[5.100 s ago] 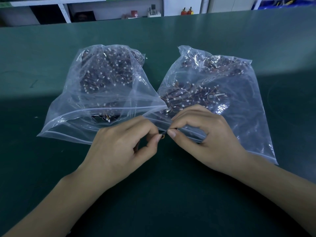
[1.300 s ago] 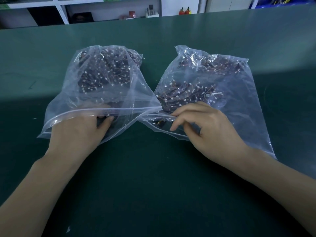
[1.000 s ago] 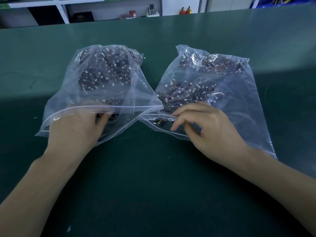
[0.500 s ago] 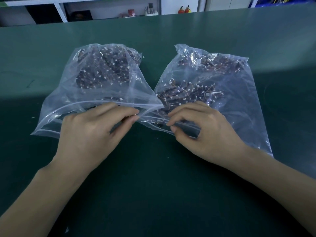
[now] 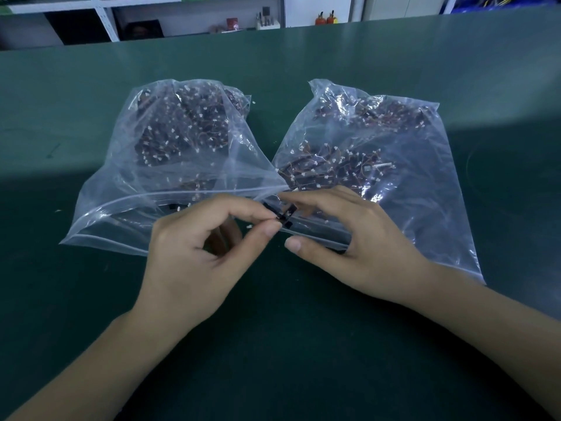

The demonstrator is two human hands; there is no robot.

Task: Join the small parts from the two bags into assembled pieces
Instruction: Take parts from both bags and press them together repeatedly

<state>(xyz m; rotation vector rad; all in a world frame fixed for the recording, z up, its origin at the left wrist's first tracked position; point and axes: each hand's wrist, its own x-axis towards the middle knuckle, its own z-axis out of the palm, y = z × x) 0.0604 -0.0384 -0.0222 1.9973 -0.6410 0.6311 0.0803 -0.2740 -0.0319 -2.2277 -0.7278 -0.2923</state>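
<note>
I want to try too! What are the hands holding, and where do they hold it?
Left hand pinches one small dark part at its near end. Right hand holds another dark part; its grip is hidden.

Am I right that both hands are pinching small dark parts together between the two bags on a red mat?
Not quite: the mat is dark green, not red, as the head view shows. The left hand and right hand do pinch small dark parts between the left bag and right bag.
</note>
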